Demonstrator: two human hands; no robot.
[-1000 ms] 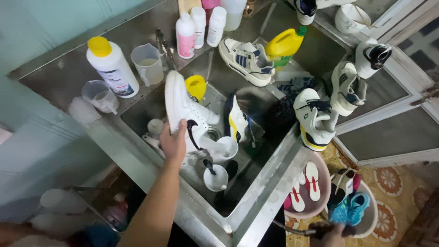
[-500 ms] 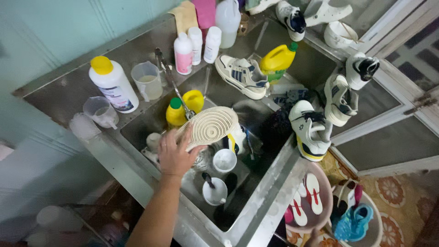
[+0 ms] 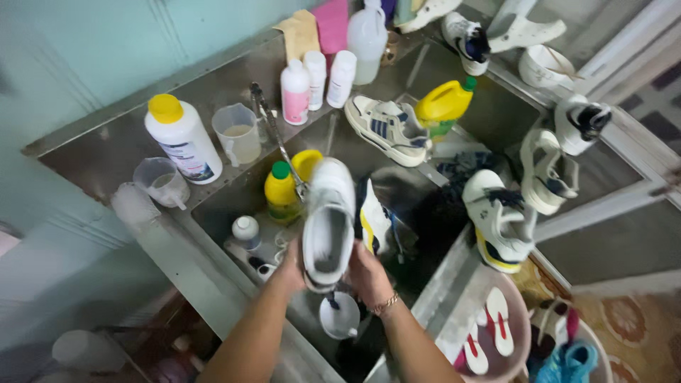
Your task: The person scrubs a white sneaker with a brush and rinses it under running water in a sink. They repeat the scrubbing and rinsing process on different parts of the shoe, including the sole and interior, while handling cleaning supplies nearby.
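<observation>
Both hands, left hand (image 3: 289, 264) and right hand (image 3: 367, 273), grasp a blurred white sneaker (image 3: 328, 221), probably sole-down, above the sink (image 3: 213, 213); steady grip suits.

Steel sink (image 3: 213, 213) set in counter (image 3: 106, 152). White bottle (image 3: 182, 138), yellow cap, beside measuring cup (image 3: 237, 133). Three small white bottles (image 3: 316, 78) behind faucet (image 3: 273, 131). Yellow jug (image 3: 443, 105) near striped sneaker (image 3: 386, 128). Yellow-soled sneaker (image 3: 500, 220) on sink edge. Pink basin (image 3: 521, 333) with slippers (image 3: 489, 333) on floor.

place: home wash area | evidence: steel sink (image 3: 213, 213), detergent bottles (image 3: 182, 139), sneakers (image 3: 386, 128) drying, patterned floor tiles (image 3: 638, 319)
</observation>
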